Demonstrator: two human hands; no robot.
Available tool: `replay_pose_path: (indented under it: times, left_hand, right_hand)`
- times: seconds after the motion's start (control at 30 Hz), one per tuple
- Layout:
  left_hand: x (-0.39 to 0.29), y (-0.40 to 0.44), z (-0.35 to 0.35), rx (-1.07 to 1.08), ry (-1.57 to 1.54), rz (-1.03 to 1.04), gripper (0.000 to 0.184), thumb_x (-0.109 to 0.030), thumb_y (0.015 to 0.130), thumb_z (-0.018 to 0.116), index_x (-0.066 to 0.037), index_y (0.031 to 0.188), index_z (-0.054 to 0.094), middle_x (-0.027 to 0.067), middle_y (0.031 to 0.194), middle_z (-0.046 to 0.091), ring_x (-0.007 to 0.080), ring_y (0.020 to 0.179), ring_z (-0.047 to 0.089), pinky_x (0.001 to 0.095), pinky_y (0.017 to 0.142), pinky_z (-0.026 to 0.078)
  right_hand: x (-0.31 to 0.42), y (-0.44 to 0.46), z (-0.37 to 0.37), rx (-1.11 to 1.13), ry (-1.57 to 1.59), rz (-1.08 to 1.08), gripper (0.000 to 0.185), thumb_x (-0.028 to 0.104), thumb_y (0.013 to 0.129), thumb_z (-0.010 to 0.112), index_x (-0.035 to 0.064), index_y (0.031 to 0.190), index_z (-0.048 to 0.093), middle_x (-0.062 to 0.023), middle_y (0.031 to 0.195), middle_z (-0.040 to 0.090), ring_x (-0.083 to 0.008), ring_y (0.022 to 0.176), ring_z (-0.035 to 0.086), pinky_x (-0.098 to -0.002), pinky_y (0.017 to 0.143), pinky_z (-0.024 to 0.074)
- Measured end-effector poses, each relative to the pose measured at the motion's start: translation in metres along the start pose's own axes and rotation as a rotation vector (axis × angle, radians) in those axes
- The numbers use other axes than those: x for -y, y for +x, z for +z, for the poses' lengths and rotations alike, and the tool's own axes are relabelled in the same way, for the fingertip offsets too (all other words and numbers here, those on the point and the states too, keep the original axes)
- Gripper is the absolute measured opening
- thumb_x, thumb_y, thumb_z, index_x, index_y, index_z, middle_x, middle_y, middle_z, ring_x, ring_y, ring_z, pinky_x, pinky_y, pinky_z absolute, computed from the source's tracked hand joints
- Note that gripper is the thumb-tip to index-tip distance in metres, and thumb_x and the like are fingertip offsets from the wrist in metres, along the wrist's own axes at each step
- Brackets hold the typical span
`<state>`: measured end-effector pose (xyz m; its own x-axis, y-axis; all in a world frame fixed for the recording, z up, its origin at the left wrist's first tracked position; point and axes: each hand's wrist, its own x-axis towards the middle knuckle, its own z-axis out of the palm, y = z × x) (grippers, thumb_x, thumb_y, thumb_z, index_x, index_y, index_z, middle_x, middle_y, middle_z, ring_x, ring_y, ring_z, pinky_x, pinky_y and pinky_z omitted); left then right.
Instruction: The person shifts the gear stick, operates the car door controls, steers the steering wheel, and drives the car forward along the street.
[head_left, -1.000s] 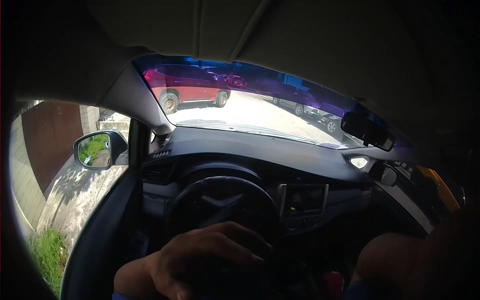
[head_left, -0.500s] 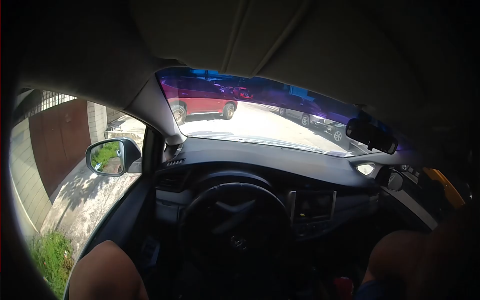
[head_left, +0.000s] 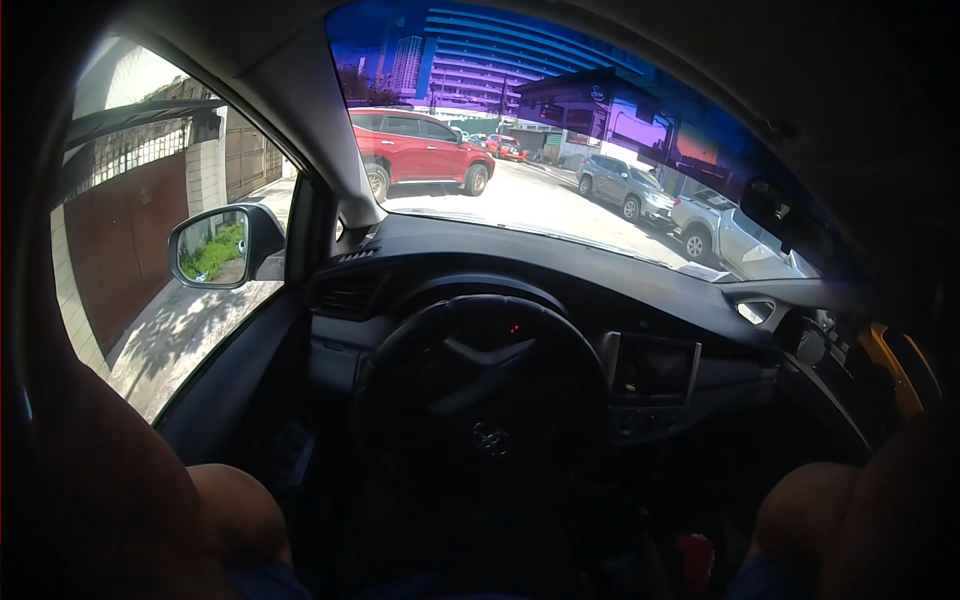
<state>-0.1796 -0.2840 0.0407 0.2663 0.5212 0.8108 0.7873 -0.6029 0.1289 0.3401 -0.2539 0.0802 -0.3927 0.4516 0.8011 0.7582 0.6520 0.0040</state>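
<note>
At far left a brown gate (head_left: 130, 250) stood beyond the side window, with the side mirror (head_left: 214, 248) before it. Low down, a bare limb (head_left: 240, 510) caught some light above blue cloth. The left hand was out of sight, so its grip could not be told. A red SUV (head_left: 425, 150) showed through the windshield. The wheel (head_left: 488, 415), nearest thing ahead of the person, sat upright just left of the screen (head_left: 654, 370), with two red lights (head_left: 515, 328) glowing inside its upper rim. Farther right, outside, came a grey SUV (head_left: 625, 185) and a silver pickup (head_left: 735, 232). Below, a red object (head_left: 695, 556) lay in shadow beside another bare limb (head_left: 805, 500). The right hand was likewise hidden, its grip unknown. A yellow shape (head_left: 895, 365) stood outside the far window.
</note>
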Motion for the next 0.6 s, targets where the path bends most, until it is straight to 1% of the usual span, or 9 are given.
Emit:
replay_pose_path:
  times: [0.1,0.13,0.23,0.33,0.4,0.5,0.6]
  left_hand:
    - [0.002,-0.007,0.001,-0.012,-0.012,-0.017,0.062,-0.050,0.102,0.050,0.006,0.128,0.058,0.0215,0.118,0.067,0.0311,0.107,0.068,0.0418,0.095,0.054]
    - [0.004,-0.003,-0.011,-0.003,0.006,-0.014,0.062,-0.050,0.102,0.049,0.006,0.128,0.058,0.0215,0.118,0.067,0.0311,0.107,0.068,0.0418,0.095,0.054]
    - [0.006,-0.004,-0.036,-0.019,0.067,-0.044,0.062,-0.050,0.103,0.049,0.006,0.128,0.058,0.0215,0.117,0.067,0.0311,0.106,0.068,0.0417,0.095,0.054]
    - [0.006,-0.005,-0.057,-0.004,0.100,-0.096,0.061,-0.050,0.103,0.048,0.006,0.127,0.058,0.0215,0.117,0.068,0.0311,0.106,0.068,0.0417,0.095,0.054]
    - [0.010,-0.007,-0.037,-0.041,0.100,-0.079,0.061,-0.049,0.103,0.048,0.006,0.127,0.058,0.0215,0.116,0.068,0.0311,0.105,0.068,0.0417,0.094,0.054]
    - [0.024,0.001,-0.003,-0.015,0.070,-0.061,0.061,-0.049,0.104,0.047,0.006,0.127,0.059,0.0216,0.116,0.068,0.0311,0.105,0.068,0.0417,0.094,0.055]
    - [0.027,-0.002,0.024,-0.007,0.044,-0.043,0.061,-0.049,0.104,0.046,0.006,0.126,0.059,0.0216,0.115,0.068,0.0311,0.104,0.069,0.0417,0.094,0.055]
  right_hand:
    - [0.003,-0.006,0.003,0.016,-0.006,-0.007,0.046,0.018,0.100,0.053,-0.0015,0.142,0.051,-0.0162,0.139,0.059,-0.0255,0.128,0.058,-0.0381,0.104,0.0472]
    - [0.003,-0.009,0.012,0.026,0.023,0.012,0.046,0.018,0.100,0.053,-0.0015,0.142,0.051,-0.0162,0.139,0.059,-0.0255,0.128,0.058,-0.0381,0.104,0.0472]
    - [0.005,0.000,0.008,-0.009,0.006,0.015,0.046,0.018,0.101,0.053,-0.0015,0.142,0.051,-0.0162,0.139,0.059,-0.0255,0.128,0.058,-0.0381,0.104,0.0471]
    - [0.004,0.006,0.005,0.019,0.030,0.039,0.046,0.019,0.101,0.053,-0.0016,0.142,0.051,-0.0161,0.139,0.059,-0.0255,0.127,0.058,-0.0381,0.104,0.0471]
    - [0.002,0.009,0.014,0.003,0.001,0.026,0.046,0.019,0.101,0.052,-0.0016,0.142,0.051,-0.0161,0.139,0.059,-0.0255,0.127,0.058,-0.0381,0.104,0.0471]
    - [-0.008,0.004,0.033,0.021,-0.006,0.084,0.046,0.019,0.101,0.052,-0.0016,0.142,0.051,-0.0161,0.139,0.059,-0.0255,0.127,0.058,-0.0381,0.104,0.0471]
    - [-0.018,-0.029,0.056,0.049,-0.002,0.161,0.046,0.020,0.101,0.052,-0.0016,0.142,0.051,-0.0160,0.139,0.059,-0.0254,0.127,0.058,-0.0381,0.104,0.0470]
